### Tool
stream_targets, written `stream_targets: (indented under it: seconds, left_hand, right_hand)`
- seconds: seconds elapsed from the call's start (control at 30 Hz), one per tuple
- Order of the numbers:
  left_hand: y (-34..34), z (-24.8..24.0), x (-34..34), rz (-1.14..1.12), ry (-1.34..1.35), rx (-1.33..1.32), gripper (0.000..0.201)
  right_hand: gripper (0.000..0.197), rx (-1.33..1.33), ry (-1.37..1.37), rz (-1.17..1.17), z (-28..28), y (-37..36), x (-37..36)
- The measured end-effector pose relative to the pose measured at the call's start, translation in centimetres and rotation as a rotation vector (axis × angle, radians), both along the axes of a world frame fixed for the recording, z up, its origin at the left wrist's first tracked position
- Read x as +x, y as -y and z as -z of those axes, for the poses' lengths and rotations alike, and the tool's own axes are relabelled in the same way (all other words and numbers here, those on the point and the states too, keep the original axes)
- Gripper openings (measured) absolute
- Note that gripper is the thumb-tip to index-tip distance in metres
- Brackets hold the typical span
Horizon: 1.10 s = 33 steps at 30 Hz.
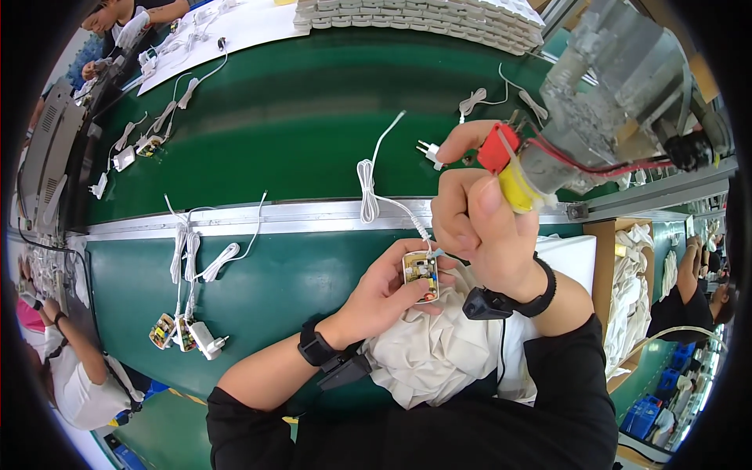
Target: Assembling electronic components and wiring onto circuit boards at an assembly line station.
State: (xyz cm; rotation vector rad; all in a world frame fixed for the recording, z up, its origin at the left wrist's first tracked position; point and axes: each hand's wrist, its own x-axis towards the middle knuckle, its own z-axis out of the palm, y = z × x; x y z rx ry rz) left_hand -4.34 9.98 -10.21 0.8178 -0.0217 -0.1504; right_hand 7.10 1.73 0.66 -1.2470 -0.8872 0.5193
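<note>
My left hand [373,288] holds an opened white power adapter [421,274], its circuit board facing up and the thumb across its lower part. From its top edge a white cable [366,192] runs onto the green belt, bundled in a loop. My right hand [489,231] is raised above the adapter, its fingers closed around the lower end of a hanging tool [520,188] with red and yellow parts. Red wires and a grey, dirt-smeared body lead up from it. The tool's tip is hidden by the hand. Under the left hand lies crumpled cream cloth [439,352].
More adapters with bundled cables [188,333] lie to the left on the green table. A metal rail [305,214] divides table and belt [274,117]. White trays [415,23] are stacked at the back. A cardboard box [603,274] of cloth stands right. Other people work nearby.
</note>
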Motion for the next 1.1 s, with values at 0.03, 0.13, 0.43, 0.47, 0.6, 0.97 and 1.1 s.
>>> stream_targets:
  seconds: [0.03, 0.13, 0.43, 0.47, 0.6, 0.97, 1.1]
  left_hand:
    - [0.0, 0.0, 0.0, -0.009, -0.029, 0.000, 0.038]
    - [0.0, 0.1, 0.0, -0.036, -0.094, -0.006, 0.038]
    - [-1.4, -0.1, 0.4, -0.163, -0.162, -0.141, 0.038]
    - [-1.4, -0.2, 0.3, -0.154, -0.145, -0.148, 0.038]
    - [-1.4, 0.2, 0.3, -0.140, -0.118, -0.176, 0.039]
    - [-1.2, 0.2, 0.3, -0.065, -0.099, -0.316, 0.038]
    - [-1.2, 0.3, 0.5, -0.006, -0.053, -0.417, 0.039]
  right_hand:
    - [0.047, -0.011, -0.031, 0.000, -0.3, 0.0, -0.2]
    - [0.050, -0.038, -0.098, -0.007, -0.4, 0.2, -0.7]
    - [0.051, -0.051, -0.111, -0.100, 0.1, 0.4, -1.4]
    - [0.051, -0.049, -0.117, -0.103, 0.0, 0.3, -1.6]
    - [0.051, -0.043, -0.130, -0.084, 0.3, 0.1, -2.0]
    - [0.055, -0.083, -0.070, -0.071, -0.4, 0.0, -2.2]
    - [0.055, -0.088, -0.071, -0.070, -0.4, 0.0, -2.1]
